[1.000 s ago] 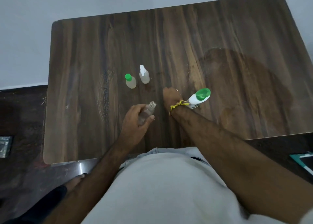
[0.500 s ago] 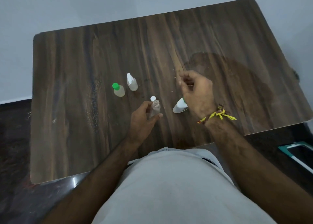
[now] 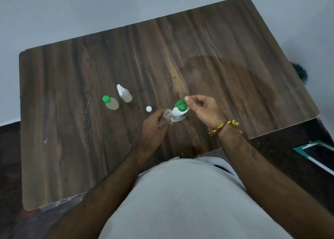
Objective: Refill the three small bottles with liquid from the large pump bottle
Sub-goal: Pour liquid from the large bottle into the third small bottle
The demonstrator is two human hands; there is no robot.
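Clear plastic, uncapped and seemingly without liquid, the small bottle (image 3: 164, 118) sits in the left hand (image 3: 153, 128), whose fingers and thumb curl round its lower body so that its open neck points up and away from the person, tilted slightly toward the pump bottle. Just to its right, touching or very nearly touching it, stands the large white pump bottle (image 3: 179, 113) with a green pump head (image 3: 180, 104) and a green-printed label; it stands on the worktop (image 3: 235, 39) near the front edge. The right hand (image 3: 204, 110) is raised beside the pump, its fingers loosely curled and its thumb tip resting on or just at the green pump head; whether it presses down cannot be told. A yellow and red thread band (image 3: 225, 127) circles the right wrist. A small white cap (image 3: 148, 109) lies on the wood just left of the held bottle, apart from it. Further left stand the two other small bottles, close together: one with a green cap (image 3: 110, 103) holding pale liquid, and behind it to the right a clear spray bottle (image 3: 124, 93) with a white nozzle, also holding pale liquid. The worktop is dark wood-grain laminate with rounded corners, and a large darker stain spreads over its right half. The person's light grey garment (image 3: 180, 202) fills the lower part of the view, and a teal-edged object (image 3: 314, 153) lies on the dark floor at the right.
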